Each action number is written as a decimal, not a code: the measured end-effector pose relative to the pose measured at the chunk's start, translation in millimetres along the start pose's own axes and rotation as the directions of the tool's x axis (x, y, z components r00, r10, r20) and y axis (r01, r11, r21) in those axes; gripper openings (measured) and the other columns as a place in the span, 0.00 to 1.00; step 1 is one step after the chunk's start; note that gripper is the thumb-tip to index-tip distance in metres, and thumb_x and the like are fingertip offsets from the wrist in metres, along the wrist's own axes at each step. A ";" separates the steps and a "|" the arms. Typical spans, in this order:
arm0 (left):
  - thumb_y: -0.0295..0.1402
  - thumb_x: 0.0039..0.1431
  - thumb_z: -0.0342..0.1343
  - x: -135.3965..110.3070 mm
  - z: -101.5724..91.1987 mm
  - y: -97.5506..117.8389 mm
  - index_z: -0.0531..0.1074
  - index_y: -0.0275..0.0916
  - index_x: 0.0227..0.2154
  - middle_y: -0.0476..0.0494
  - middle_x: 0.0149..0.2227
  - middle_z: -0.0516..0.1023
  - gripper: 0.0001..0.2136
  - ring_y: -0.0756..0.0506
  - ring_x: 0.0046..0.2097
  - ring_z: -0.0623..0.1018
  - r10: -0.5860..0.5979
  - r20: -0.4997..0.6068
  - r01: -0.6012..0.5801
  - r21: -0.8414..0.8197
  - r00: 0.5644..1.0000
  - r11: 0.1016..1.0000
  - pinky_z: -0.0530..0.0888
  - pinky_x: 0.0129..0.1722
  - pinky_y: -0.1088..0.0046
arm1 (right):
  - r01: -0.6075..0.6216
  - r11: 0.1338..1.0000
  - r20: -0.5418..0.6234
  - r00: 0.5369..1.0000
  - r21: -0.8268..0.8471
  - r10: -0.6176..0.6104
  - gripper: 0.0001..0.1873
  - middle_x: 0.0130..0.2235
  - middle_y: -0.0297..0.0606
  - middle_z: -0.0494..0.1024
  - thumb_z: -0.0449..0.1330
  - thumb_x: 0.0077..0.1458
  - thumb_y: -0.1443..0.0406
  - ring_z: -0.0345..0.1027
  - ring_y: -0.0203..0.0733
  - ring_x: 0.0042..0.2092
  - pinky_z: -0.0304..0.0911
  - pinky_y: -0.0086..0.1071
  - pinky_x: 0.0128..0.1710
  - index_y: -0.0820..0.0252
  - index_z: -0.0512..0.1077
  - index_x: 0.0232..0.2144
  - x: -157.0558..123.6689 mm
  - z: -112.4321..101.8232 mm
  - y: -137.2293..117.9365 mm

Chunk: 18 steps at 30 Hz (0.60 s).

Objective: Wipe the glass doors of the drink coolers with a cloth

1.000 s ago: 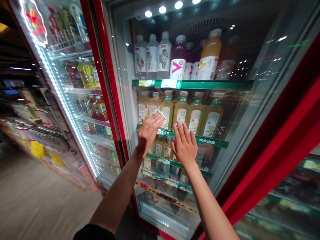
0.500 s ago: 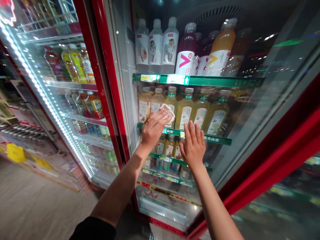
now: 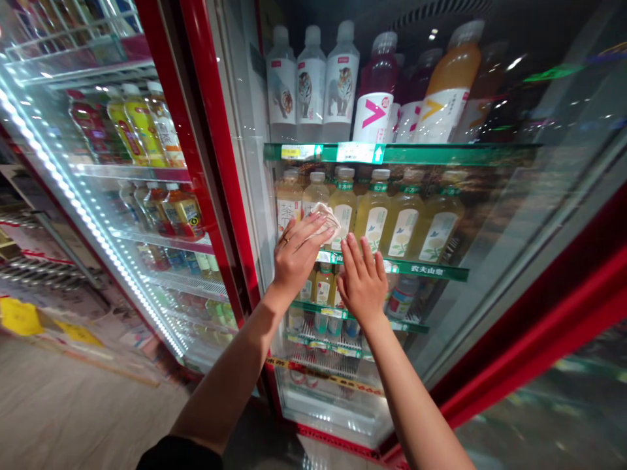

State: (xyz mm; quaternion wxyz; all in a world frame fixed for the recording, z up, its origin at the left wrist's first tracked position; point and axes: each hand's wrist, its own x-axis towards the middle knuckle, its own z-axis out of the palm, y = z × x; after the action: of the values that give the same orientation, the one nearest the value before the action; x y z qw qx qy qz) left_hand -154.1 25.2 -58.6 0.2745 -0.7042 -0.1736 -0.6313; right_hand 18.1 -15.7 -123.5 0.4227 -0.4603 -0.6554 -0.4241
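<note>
A crumpled whitish cloth point(image 3: 327, 220) lies under the fingers of my left hand point(image 3: 296, 251), pressed against the glass door point(image 3: 494, 215) of a drinks fridge. My right hand point(image 3: 363, 277) rests flat with fingers apart, on or close to the same glass, to the right of the cloth and a little lower. It holds nothing. Behind the glass, yellow tea bottles point(image 3: 402, 222) stand on a green-edged shelf point(image 3: 435, 269). Part of that row is hidden by my hands and the cloth.
Above, tiger-label water bottles point(image 3: 309, 85), a purple bottle point(image 3: 375, 98) and an orange bottle point(image 3: 450, 78) fill a shelf. A red door frame point(image 3: 533, 313) runs along the right. At left stands another lit fridge with bottles point(image 3: 183, 212). The floor point(image 3: 98, 405) shows at lower left.
My right hand has shifted slightly left, closer to my left hand. My left hand stays on the cloth. The camera view has moved a little nearer to the fridge.
</note>
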 end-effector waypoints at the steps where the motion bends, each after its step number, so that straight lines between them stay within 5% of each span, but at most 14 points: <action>1: 0.22 0.74 0.56 2.8 1.3 -0.8 0.79 0.49 0.57 0.48 0.59 0.85 0.17 0.47 0.66 0.80 -0.024 -0.017 0.024 -0.006 1.000 1.000 0.71 0.73 0.55 | -0.008 1.000 0.001 1.000 -0.011 0.008 0.41 0.75 0.38 0.66 0.49 0.72 0.64 0.54 0.43 0.78 0.41 0.41 0.79 0.55 0.38 0.81 -0.6 0.8 -0.4; 7: 0.23 0.75 0.55 7.4 16.3 5.3 0.77 0.50 0.58 0.49 0.61 0.84 0.18 0.46 0.68 0.78 -0.060 -0.063 0.058 -0.037 0.996 0.998 0.68 0.75 0.55 | -0.004 1.000 -0.014 1.000 -0.018 0.003 0.41 0.75 0.37 0.66 0.49 0.72 0.65 0.52 0.42 0.78 0.43 0.40 0.78 0.55 0.40 0.81 -2.0 1.0 -0.3; 12: 0.22 0.73 0.58 -12.0 -0.6 -1.7 0.77 0.50 0.59 0.48 0.58 0.85 0.18 0.47 0.65 0.80 0.035 0.007 -0.035 0.019 0.999 0.999 0.73 0.72 0.60 | 0.004 0.998 -0.015 1.000 -0.058 -0.005 0.40 0.75 0.36 0.66 0.48 0.72 0.65 0.52 0.42 0.78 0.44 0.40 0.78 0.55 0.39 0.81 -2.0 0.8 1.0; 18: 0.22 0.74 0.56 4.3 -0.9 -12.1 0.79 0.49 0.56 0.47 0.59 0.84 0.17 0.46 0.67 0.79 -0.069 -0.103 0.067 -0.016 0.992 0.998 0.68 0.75 0.56 | -0.006 0.998 -0.008 1.000 -0.068 0.006 0.41 0.76 0.36 0.66 0.49 0.72 0.64 0.54 0.43 0.78 0.46 0.40 0.77 0.53 0.39 0.81 -4.0 2.5 1.3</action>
State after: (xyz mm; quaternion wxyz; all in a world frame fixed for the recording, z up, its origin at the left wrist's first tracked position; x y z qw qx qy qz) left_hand -161.3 33.8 -52.3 0.2572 -0.6659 -0.1792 -0.6770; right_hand 19.9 -14.0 -127.8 0.4106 -0.4748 -0.6377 -0.4465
